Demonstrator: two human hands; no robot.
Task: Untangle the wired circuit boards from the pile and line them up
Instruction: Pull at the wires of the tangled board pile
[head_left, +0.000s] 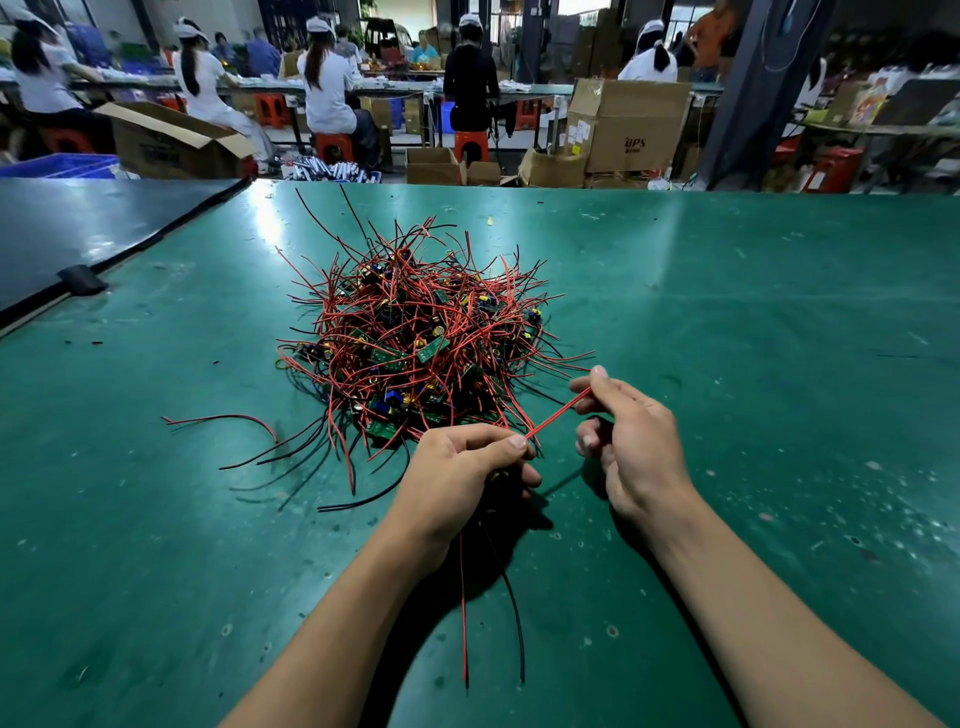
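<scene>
Far left: a dark mat (78, 234) laid over the green table (753, 322), with a black clip (80, 279) at its edge. Next, a stray wire (223, 418), red, arched on the table just left of the pile (415, 332). Then the pile itself, mid-table and just beyond both hands: small green boards (431, 351) knotted in red and black wires, loose ends bristling out on every side (seated workers (327, 78) in white caps far behind it, at long benches).

On the near side of the pile, the left hand (457, 473): fingers curled, thumb and forefinger pinching one end of a red wire (558, 413). Tucked under those fingers, something dark, too hidden to name. Hanging from the fist toward the near edge, a red lead (464, 597) and a black lead (514, 613).

Stretched straight, up and to the right from that pinch, the red wire across the gap between the hands. At its other end, the right hand (628, 431): thumb and forefinger clamped on the wire, remaining fingers curled beneath.

Back right, past the table's far edge, stacked cardboard boxes (628, 124).
</scene>
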